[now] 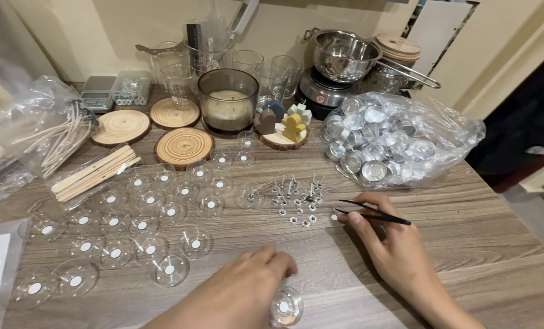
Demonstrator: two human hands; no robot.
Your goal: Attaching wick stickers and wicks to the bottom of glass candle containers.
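Head view: tweezers over small wick tabs, clear cup under the other hand.

Right hand (393, 244) pinches thin black tweezers (374, 213) near mid-desk; left hand (247, 292), fingers curled, steadies a clear cup (286, 306) at the near edge. Cup seems light, slippery, thin-walled: hold its rim.

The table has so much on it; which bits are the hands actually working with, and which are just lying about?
In use:
left hand on a clear cup
right hand holding black tweezers
small metal wick tabs by the tweezer tips

Lying about:
bag of foil cups
wooden discs
glass jar candle
steel pot
wooden sticks
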